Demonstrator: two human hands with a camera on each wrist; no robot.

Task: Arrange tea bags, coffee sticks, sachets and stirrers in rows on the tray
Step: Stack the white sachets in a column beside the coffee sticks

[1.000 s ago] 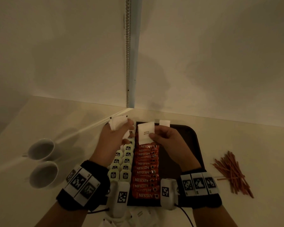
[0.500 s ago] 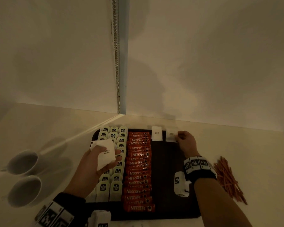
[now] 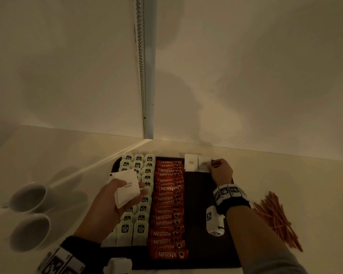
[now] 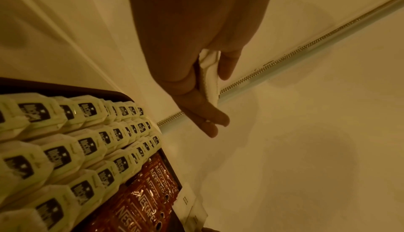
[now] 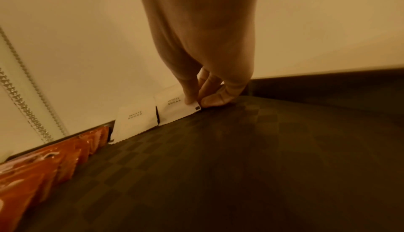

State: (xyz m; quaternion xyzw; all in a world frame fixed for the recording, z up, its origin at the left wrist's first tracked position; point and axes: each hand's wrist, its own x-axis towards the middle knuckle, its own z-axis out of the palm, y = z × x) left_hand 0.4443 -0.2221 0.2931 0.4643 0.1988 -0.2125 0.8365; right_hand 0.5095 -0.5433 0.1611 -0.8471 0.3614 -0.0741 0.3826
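Note:
A dark tray (image 3: 202, 196) holds rows of pale green tea bags (image 3: 141, 228) on its left and a column of orange Nescafe sticks (image 3: 167, 212) beside them. Two white sugar sachets lean against its far rim: one (image 3: 191, 162) next to the sticks, the second (image 3: 204, 164) to its right. My right hand (image 3: 219, 171) pinches the second sachet (image 5: 174, 109) at its right corner, thumb on the tray floor (image 5: 218, 175). Over the tea bags (image 4: 65, 149) my left hand (image 3: 115, 196) holds a small stack of white sugar sachets (image 3: 127, 187), seen edge-on in the left wrist view (image 4: 210, 78).
A pile of reddish stirrers (image 3: 275, 218) lies on the counter right of the tray. Two white cups (image 3: 29, 216) stand at the left. The walls meet in a corner with a bead chain (image 3: 142, 76) just behind the tray. The tray's right half is bare.
My right hand carried a sachet from the middle to the tray's far rim and set it beside the first one. My left hand drew back with its stack over the tea bags.

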